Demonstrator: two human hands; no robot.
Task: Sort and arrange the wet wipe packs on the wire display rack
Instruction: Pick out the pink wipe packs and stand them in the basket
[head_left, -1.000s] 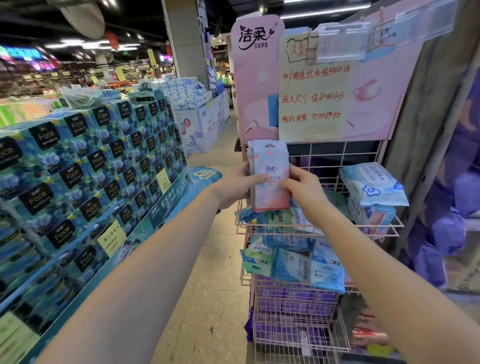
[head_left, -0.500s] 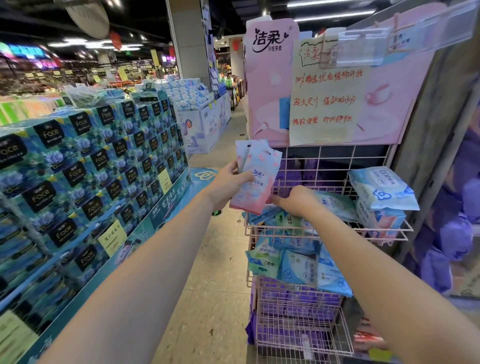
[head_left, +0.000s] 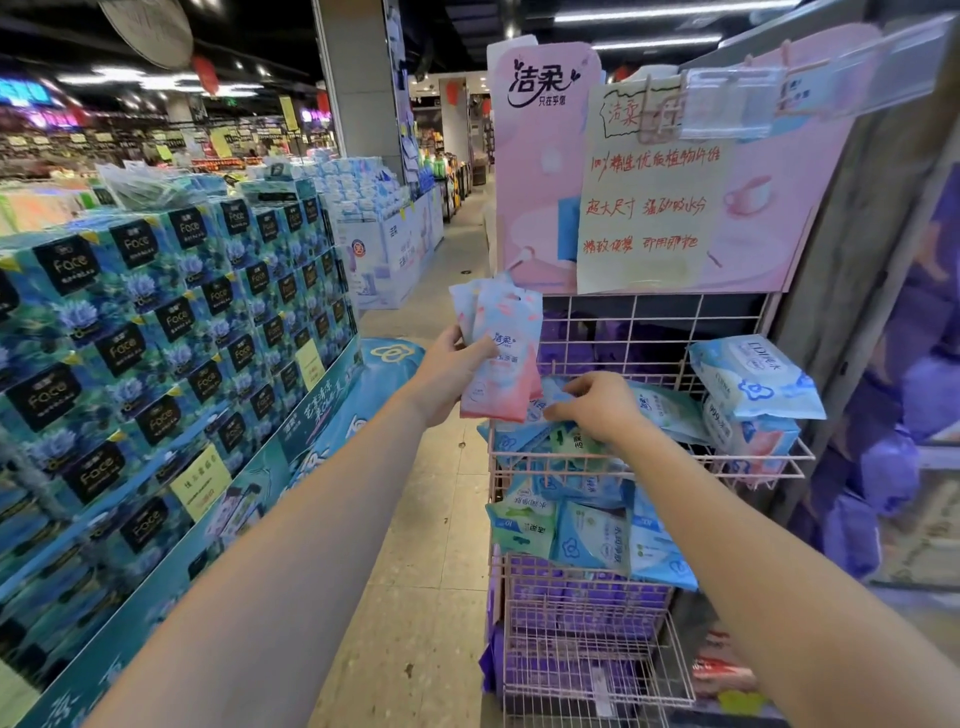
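My left hand (head_left: 451, 371) grips a small stack of pink-and-blue wipe packs (head_left: 503, 353), held upright just left of the pink wire rack (head_left: 649, 460). My right hand (head_left: 597, 408) reaches into the rack's top basket, its fingers curled round a blue pack (head_left: 553, 396) among mixed blue and green packs. Two larger blue and pink packs (head_left: 753, 379) are stacked at the basket's right end. More blue and green packs (head_left: 587, 530) hang crowded in the middle tier.
A tall display of teal tissue boxes (head_left: 171, 332) lines the left side of the aisle. A pink sign board (head_left: 654, 176) tops the rack. Purple packs (head_left: 582, 608) fill the lower basket. A tiled floor (head_left: 415, 545) runs between display and rack.
My right hand let go of the pink packs and dropped into the top basket. The left hand keeps the stack, now tilted slightly left.
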